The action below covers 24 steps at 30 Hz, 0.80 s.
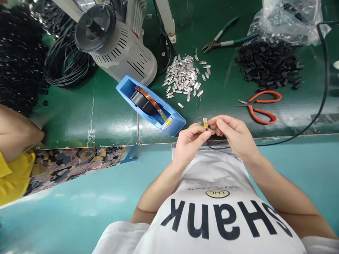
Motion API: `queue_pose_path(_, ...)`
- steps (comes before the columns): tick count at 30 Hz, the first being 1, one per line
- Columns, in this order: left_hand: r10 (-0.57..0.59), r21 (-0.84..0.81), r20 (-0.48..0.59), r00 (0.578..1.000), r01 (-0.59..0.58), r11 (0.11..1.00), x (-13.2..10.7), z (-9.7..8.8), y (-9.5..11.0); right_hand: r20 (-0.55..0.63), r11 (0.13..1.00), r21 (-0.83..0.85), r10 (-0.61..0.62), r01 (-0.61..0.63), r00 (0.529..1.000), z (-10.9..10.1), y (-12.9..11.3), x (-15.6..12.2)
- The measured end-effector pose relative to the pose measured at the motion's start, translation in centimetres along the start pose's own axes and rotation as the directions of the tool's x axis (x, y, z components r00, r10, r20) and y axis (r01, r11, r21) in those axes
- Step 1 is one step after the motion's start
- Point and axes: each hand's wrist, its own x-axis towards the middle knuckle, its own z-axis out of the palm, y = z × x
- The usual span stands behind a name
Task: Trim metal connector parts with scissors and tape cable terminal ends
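Observation:
Just over the table's front edge, a small silver cable connector (pixel 205 120) with yellow tape round it stands up between my hands. My left hand (pixel 191 141) pinches its lower end, where the black cable (pixel 217 147) comes out. From the other side, my right hand (pixel 235 134) has its fingers closed against the taped part; the exact grip of its fingertips is partly hidden. Left of my hands sits a blue tape dispenser (pixel 172 129) with a roll of amber tape (pixel 149 97).
Behind my hands lies a pile of silver connector shells (pixel 185 76). Orange-handled snips (pixel 261 106), green-handled pliers (pixel 225 43), black plastic pieces (pixel 270 63) and a clear bag (pixel 293 21) lie to the right. A grey machine (pixel 123 53) and coiled cables (pixel 62 72) stand left, near a co-worker's arm (pixel 18 128).

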Motion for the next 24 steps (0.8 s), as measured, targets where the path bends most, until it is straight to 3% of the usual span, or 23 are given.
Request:
queue_pose_path(6,-0.083,-0.043,0.017,0.996,0.084,0.996,-0.3,0.2,0.5,0.018,0.993,-0.106,0.048,-0.046,0.999,-0.4,-0.2,-1.2)
queue_pose_path(13,-0.072,-0.048,0.005,0.997,0.072,0.996,-0.6,0.5,1.6,0.288,0.929,-0.361,0.191,-0.078,0.938,-0.9,-0.2,-3.3)
queue_pose_path(19,0.031,-0.009,-0.048,0.998,-0.032,0.999,-0.6,0.2,2.0,0.111,0.791,-0.603,-0.04,0.099,0.993,-0.4,0.0,-3.8)
queue_pose_path(24,0.039,-0.021,-0.094,0.995,-0.041,0.999,-0.7,-0.1,1.6,0.061,0.683,-0.728,-0.03,0.065,0.998,-0.4,-0.5,-3.9)
